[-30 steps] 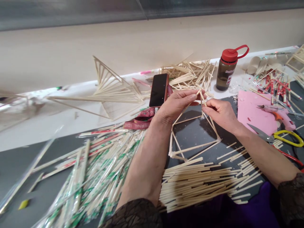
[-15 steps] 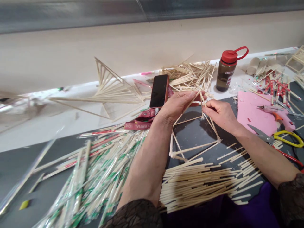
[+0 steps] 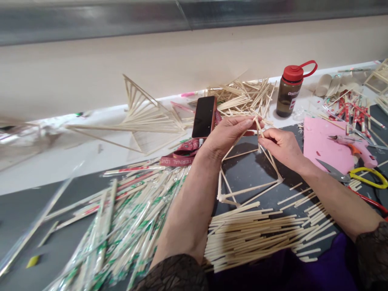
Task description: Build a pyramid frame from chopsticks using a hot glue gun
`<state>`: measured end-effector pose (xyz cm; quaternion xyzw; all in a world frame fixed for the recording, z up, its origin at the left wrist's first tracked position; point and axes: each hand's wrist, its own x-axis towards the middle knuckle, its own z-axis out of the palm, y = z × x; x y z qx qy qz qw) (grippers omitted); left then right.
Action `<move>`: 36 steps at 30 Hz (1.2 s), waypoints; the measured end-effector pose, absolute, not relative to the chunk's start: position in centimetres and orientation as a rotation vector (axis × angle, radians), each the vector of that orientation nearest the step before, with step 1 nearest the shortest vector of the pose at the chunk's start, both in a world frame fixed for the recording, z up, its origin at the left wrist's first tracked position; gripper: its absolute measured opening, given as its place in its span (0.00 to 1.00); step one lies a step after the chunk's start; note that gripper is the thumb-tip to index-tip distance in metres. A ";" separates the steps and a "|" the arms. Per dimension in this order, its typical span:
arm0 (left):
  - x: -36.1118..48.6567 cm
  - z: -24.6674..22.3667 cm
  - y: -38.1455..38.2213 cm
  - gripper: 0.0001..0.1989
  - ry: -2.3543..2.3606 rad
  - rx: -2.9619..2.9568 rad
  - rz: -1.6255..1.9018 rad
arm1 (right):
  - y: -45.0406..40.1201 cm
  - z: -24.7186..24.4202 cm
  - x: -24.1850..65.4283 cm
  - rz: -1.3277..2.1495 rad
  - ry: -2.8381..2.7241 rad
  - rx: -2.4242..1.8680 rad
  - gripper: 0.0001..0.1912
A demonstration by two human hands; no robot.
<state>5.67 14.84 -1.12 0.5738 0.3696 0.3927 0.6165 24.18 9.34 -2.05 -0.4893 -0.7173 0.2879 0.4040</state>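
A frame of thin wooden sticks [image 3: 251, 188] stands on the dark mat, its sticks meeting at a top corner between my hands. My left hand [image 3: 235, 128] is closed on the stick frame, thumb and fingertips pinching near that corner. Just to the right, my right hand [image 3: 279, 144] pinches a slanting stick of the same frame a little below the top. In front of the frame lies a pile of bare sticks [image 3: 257, 230]. Part of the frame's left side is hidden behind my left hand and wrist.
Left of my arm lie wrapped chopsticks [image 3: 130, 226]. Behind are a phone [image 3: 204, 117], a fan-shaped stick model [image 3: 142, 121], loose sticks [image 3: 242, 95] and a red-capped bottle [image 3: 289, 91]. Scissors [image 3: 368, 177] and a glue gun [image 3: 357, 147] lie right, by a pink sheet [image 3: 321, 139].
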 end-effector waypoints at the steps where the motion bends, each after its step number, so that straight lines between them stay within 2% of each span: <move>1: 5.7 -1.2 14.9 0.25 0.850 1.323 0.906 | 9.3 -2.0 24.2 0.728 -1.812 -1.237 0.13; 21: 5.5 -1.5 15.0 0.23 0.844 1.317 0.902 | 9.5 -2.4 24.2 0.772 -1.782 -1.178 0.13; 27: 6.0 -0.6 14.6 0.14 0.824 1.389 0.931 | 9.6 -2.4 24.2 0.752 -1.785 -1.208 0.12; 36: 6.7 -0.8 14.6 0.12 0.920 1.463 0.995 | 9.2 -2.1 24.0 0.701 -1.818 -1.189 0.11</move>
